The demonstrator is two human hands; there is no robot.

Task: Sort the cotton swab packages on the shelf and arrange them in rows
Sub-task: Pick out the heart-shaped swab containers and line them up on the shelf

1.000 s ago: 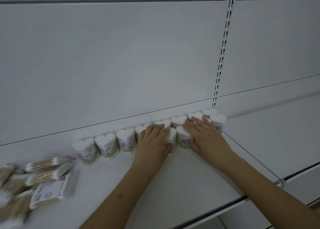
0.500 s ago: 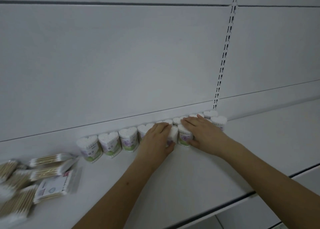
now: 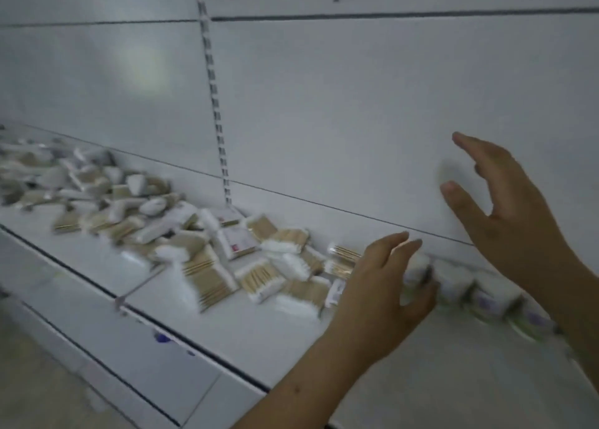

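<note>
Shelf inspection: white shelf against a white back panel with a slotted upright.

Left hand: I see it low over the shelf, fingers extended and relaxed, grasping nothing. Its fingertips sit at the leftmost heart-shaped tub; motion blur prevents me from confirming contact.

Right hand: raised in front of the back panel, above the tubs, fingers spread and released, holding nothing.

Row of tubs: heart-shaped cotton swab tubs stand upright, white swab heads facing up, side by side. The row's long axis follows the foot of the back panel, running from the left hand toward the lower right, where the right forearm covers it. Labels show purple and green; print is illegible.

Loose pile: flat packs of wooden-stick swabs lie scattered to the left of the left hand, well mixed, overlapping. Their long axes point in differing directions; no common orientation. One pack lies label up with a red mark.

Second heap: further packages lie jumbled at far left along the same shelf; blurred, types indistinguishable.
</note>
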